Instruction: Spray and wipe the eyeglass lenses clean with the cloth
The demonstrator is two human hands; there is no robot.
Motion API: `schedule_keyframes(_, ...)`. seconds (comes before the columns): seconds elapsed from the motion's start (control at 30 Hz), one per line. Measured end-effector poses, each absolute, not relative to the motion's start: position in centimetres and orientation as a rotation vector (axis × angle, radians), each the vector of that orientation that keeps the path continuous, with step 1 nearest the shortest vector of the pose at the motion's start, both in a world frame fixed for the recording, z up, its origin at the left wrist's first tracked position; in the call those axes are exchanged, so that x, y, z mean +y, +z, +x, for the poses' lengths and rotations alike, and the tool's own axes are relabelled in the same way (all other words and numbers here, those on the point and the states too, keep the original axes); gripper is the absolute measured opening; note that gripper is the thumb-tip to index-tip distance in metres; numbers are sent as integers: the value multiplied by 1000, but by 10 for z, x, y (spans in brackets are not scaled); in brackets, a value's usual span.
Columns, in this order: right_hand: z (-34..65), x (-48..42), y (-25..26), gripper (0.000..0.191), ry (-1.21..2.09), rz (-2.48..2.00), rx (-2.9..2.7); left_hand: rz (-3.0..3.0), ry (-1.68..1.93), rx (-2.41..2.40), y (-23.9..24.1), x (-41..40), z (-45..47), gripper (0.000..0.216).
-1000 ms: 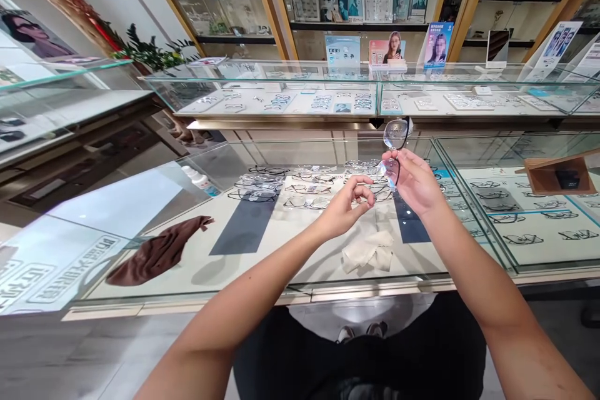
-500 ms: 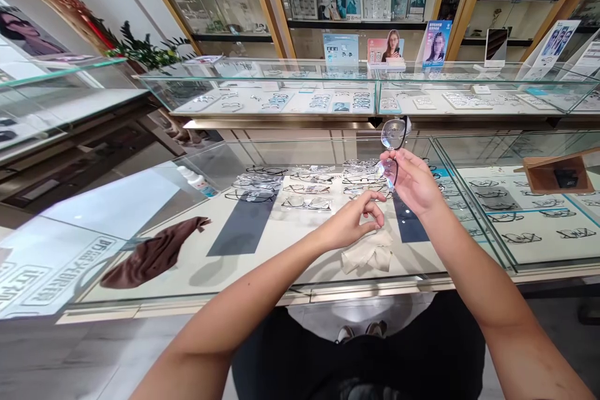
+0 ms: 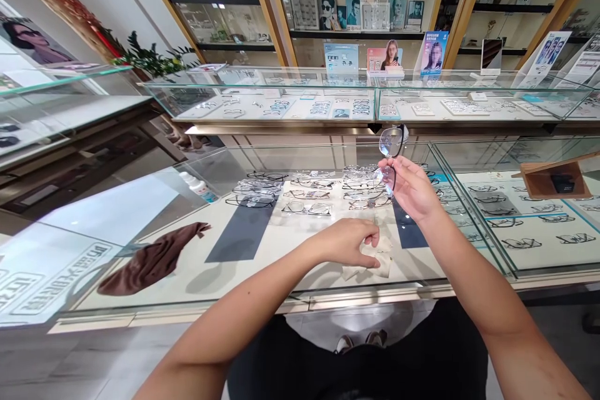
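Observation:
In my right hand (image 3: 416, 190) is a pair of eyeglasses (image 3: 390, 142), raised above the glass counter. The frame stands on its side, one clear lens above my fingers and the other below, with the fingers pinched near the middle. My left hand (image 3: 354, 242) hovers low over a crumpled cream cloth (image 3: 382, 262), covering part of it. Its thumb and curled fingers stay apart with nothing held between them; whether a fingertip touches the cloth I cannot tell.
Rows of eyeglasses (image 3: 307, 208) show in the glass display counter (image 3: 262, 290). On the left lie a brown cloth (image 3: 152, 260) and a white bottle (image 3: 199, 187). A brown wooden tray (image 3: 555, 181) is at the right. Behind runs another glass display case (image 3: 281, 114).
My left hand has moved down from beside the eyeglasses to the cream cloth. The right hand keeps the eyeglasses raised in nearly the same place.

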State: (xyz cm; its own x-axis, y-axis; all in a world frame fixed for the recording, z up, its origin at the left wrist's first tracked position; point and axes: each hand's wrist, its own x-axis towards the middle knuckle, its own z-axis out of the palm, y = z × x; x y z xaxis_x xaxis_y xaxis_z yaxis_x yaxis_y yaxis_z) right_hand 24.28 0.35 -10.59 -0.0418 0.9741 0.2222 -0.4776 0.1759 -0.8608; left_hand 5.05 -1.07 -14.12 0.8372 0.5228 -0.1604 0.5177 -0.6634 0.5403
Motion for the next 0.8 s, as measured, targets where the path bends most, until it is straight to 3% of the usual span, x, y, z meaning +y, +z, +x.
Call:
schedule_keyframes(0.2, 243, 4, -107, 32, 1328, -615, -981, 2346, -112, 813, -139, -1, 43, 18)
schedule_keyframes(0.43, 244, 4, -107, 32, 1305, -679, -1018, 2100, 47, 825, -134, 9, 37, 9)
schedule_keyframes(0.8, 243, 4, -108, 30, 1311, -670, -998, 1927, 157, 685, -130, 15, 32, 31)
